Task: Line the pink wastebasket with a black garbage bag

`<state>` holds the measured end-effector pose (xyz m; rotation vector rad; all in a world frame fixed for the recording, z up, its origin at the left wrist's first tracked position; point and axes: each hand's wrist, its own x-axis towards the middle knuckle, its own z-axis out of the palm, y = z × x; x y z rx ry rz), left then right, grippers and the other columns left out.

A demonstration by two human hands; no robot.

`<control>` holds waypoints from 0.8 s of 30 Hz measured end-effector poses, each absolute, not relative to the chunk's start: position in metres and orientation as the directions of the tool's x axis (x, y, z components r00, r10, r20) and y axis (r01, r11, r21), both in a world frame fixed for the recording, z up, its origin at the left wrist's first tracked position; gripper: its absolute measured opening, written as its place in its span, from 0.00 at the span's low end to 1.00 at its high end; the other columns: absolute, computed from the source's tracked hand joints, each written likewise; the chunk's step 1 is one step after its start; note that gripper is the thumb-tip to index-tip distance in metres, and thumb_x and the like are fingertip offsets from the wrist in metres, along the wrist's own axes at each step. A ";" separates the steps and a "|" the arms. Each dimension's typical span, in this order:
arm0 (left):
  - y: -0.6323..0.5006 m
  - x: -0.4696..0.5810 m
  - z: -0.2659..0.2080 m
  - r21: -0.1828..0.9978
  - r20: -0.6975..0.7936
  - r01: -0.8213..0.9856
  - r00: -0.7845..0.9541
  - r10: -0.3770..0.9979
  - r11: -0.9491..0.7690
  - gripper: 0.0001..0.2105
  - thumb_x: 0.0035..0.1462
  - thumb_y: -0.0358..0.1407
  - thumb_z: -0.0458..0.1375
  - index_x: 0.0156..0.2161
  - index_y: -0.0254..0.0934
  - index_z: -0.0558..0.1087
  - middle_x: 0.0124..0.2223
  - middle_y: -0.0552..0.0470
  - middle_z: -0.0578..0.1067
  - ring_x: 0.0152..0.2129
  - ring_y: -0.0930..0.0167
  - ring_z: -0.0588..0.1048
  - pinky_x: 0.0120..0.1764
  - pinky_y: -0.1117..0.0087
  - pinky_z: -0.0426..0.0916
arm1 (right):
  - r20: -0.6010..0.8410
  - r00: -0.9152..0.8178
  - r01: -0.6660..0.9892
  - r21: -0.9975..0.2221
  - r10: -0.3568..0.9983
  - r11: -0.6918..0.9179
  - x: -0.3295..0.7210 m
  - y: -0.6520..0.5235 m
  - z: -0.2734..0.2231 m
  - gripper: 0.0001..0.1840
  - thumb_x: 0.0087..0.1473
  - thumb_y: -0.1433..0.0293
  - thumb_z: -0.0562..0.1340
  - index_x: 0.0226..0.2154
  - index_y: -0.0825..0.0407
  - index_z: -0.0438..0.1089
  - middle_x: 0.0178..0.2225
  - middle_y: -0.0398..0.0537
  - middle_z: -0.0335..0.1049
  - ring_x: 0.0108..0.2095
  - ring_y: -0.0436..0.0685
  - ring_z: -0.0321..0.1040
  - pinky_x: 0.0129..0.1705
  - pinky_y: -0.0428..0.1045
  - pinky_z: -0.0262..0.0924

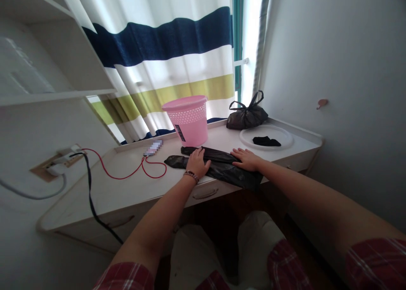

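Observation:
A black plastic bag [218, 168] lies flattened in a long strip along the front edge of the white desk [127, 197], its right end hanging slightly over. My left hand [197, 163] presses on its left part, fingers stretched out and thumb apart. On its right part rests my right hand [246, 159], flat with fingers spread. Just behind the bag stands a pink wastebasket [192, 125], upright, with a dark label on its side.
At the back right sits a tied, filled black bag [247, 116]. A white round lid [288, 139] holds a folded black cloth item [266, 141]. Left of the basket, a phone [153, 147] lies on a red cable [119, 178] running to a wall socket [57, 165].

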<state>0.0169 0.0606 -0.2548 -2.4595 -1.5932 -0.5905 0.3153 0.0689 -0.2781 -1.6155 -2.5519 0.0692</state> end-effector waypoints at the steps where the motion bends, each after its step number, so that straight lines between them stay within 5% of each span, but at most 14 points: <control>1: 0.051 0.022 -0.257 0.093 0.405 0.909 0.338 0.849 -0.406 0.35 0.61 0.54 0.45 0.66 0.32 0.54 0.69 0.42 0.51 0.65 0.59 0.49 0.65 0.59 0.41 | 0.070 -0.417 0.899 -0.113 0.906 0.423 0.314 0.069 -0.276 0.42 0.57 0.44 0.48 0.68 0.47 0.45 0.69 0.49 0.39 0.67 0.68 0.37 0.66 0.64 0.36; 5: 0.028 0.037 -0.271 0.154 0.261 0.970 0.145 0.954 -0.190 0.43 0.56 0.62 0.41 0.67 0.32 0.52 0.69 0.39 0.48 0.65 0.50 0.47 0.63 0.48 0.43 | 0.087 -0.367 0.908 -0.181 0.926 0.377 0.293 0.069 -0.264 0.47 0.54 0.42 0.53 0.67 0.50 0.46 0.68 0.55 0.43 0.66 0.70 0.42 0.64 0.65 0.42; 9: 0.027 0.035 -0.276 0.138 0.122 0.976 0.152 0.981 -0.168 0.47 0.53 0.67 0.37 0.68 0.34 0.49 0.70 0.41 0.45 0.66 0.49 0.42 0.63 0.44 0.40 | 0.168 -0.448 0.855 -0.207 0.878 0.476 0.253 0.067 -0.260 0.45 0.56 0.46 0.53 0.68 0.51 0.43 0.69 0.54 0.40 0.67 0.67 0.41 0.64 0.60 0.45; 14: 0.026 0.028 -0.272 0.126 0.100 0.969 0.203 0.974 -0.215 0.48 0.53 0.67 0.33 0.69 0.35 0.47 0.70 0.43 0.43 0.66 0.51 0.41 0.63 0.46 0.38 | 0.095 -0.496 0.852 -0.142 0.863 0.504 0.224 0.063 -0.271 0.36 0.61 0.50 0.48 0.67 0.45 0.48 0.68 0.47 0.42 0.67 0.69 0.37 0.64 0.69 0.37; 24: 0.025 0.028 -0.274 0.118 0.113 0.968 0.208 0.971 -0.221 0.48 0.52 0.67 0.33 0.68 0.34 0.48 0.70 0.42 0.44 0.66 0.50 0.42 0.63 0.45 0.38 | 0.124 -0.421 0.890 -0.138 0.899 0.435 0.236 0.075 -0.280 0.37 0.60 0.49 0.49 0.67 0.47 0.48 0.69 0.49 0.41 0.67 0.66 0.39 0.66 0.62 0.37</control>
